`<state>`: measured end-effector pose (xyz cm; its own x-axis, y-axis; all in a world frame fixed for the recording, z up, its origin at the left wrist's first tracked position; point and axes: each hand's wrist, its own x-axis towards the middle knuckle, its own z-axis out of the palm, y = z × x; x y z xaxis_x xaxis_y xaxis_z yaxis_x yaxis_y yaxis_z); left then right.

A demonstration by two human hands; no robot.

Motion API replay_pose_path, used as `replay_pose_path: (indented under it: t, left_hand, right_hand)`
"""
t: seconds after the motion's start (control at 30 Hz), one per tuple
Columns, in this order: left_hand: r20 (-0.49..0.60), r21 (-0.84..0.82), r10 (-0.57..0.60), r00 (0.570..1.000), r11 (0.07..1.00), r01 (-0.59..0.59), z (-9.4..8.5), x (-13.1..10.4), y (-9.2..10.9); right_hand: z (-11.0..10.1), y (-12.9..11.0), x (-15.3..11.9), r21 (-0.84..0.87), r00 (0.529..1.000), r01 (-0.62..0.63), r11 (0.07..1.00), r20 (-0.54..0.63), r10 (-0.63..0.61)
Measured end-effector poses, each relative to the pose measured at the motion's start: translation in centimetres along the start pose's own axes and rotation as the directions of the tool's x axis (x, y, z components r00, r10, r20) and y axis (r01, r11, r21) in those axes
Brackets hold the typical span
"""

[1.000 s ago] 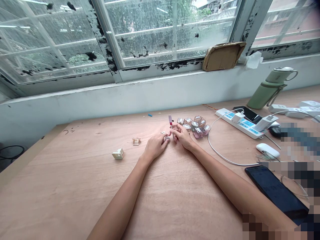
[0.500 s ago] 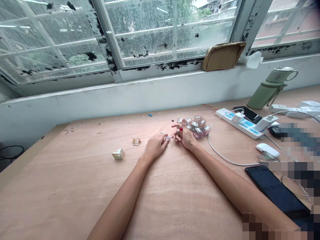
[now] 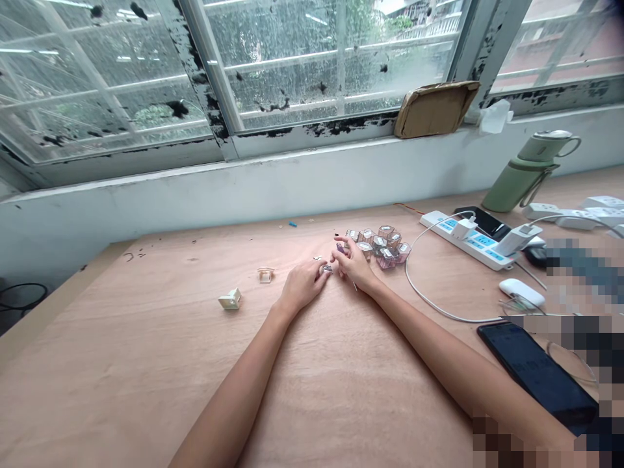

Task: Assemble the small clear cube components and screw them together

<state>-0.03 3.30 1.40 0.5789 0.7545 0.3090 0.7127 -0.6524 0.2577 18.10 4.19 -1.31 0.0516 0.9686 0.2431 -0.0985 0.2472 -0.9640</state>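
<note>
My left hand (image 3: 303, 286) rests on the wooden table, thumb and fingertips closed on a small whitish-silver piece (image 3: 327, 268) whose kind I cannot make out. Just to its right, my right hand (image 3: 355, 263) is closed around a slim small screwdriver (image 3: 340, 248). Its dark purplish end shows near the fingertips, and a thin shaft sticks out below the palm. Small pale bits (image 3: 318, 258) lie beyond my left fingers. Behind my right hand sit several clear hexagonal boxes (image 3: 386, 233) with white labels. Left of my left hand are two cream plastic parts, one near (image 3: 265, 275) and one farther out (image 3: 231, 299).
A white power strip (image 3: 468, 242) with plugged chargers stands to the right, its white cable looping across the table. Beyond are a green bottle (image 3: 519, 172), a black phone (image 3: 536, 374) and a white earbud case (image 3: 521, 292). A blue bit (image 3: 292, 224) lies near the wall.
My right hand has turned over, and the screwdriver has swung round: its shaft pointed at my left fingers before and now points down below my palm. My left hand stays put.
</note>
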Motion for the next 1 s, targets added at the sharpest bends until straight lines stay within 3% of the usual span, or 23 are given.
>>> replay_pose_path:
  t: [0.17,0.37,0.47,0.53,0.63,0.73,0.87,1.0]
  left_hand:
    - [-0.007,0.006,-0.010,1.000,1.000,0.010,0.1,0.1,-0.1]
    - [-0.013,0.006,-0.042,0.999,0.999,0.042,0.4,0.0,-0.2]
    - [-0.030,-0.002,-0.056,0.998,0.998,0.056,0.4,0.0,-0.1]
    - [-0.109,0.006,-0.042,0.993,0.999,0.042,0.4,0.1,-0.2]
    - [-0.344,0.049,-0.064,0.937,0.995,0.086,0.1,0.2,-0.4]
    - [-0.513,0.095,-0.165,0.842,0.964,0.247,-0.2,0.3,-1.2]
    - [-0.542,0.166,-0.267,0.797,0.896,0.413,0.0,0.3,-2.5]
    - [-0.471,0.211,-0.373,0.799,0.832,0.513,0.5,0.1,-3.2]
  right_hand:
    - [0.1,0.0,-0.1,-0.234,0.998,0.054,0.971,0.052,-0.044]
    - [-0.1,0.1,0.1,-0.446,0.957,0.218,0.868,-0.074,-0.279]
    - [0.0,0.4,0.3,-0.449,0.971,0.167,0.878,-0.082,-0.226]
    - [0.0,0.5,0.2,-0.455,0.980,0.141,0.879,-0.064,-0.190]
    - [0.2,0.6,0.1,-0.524,0.985,0.148,0.839,0.000,-0.174]
    - [0.4,0.5,0.0,-0.604,0.984,0.175,0.778,0.072,-0.165]
    - [0.8,-0.1,-0.3,-0.677,0.989,0.140,0.722,0.063,-0.133]
    - [1.2,-0.4,-0.5,-0.732,0.992,0.123,0.670,0.071,-0.104]
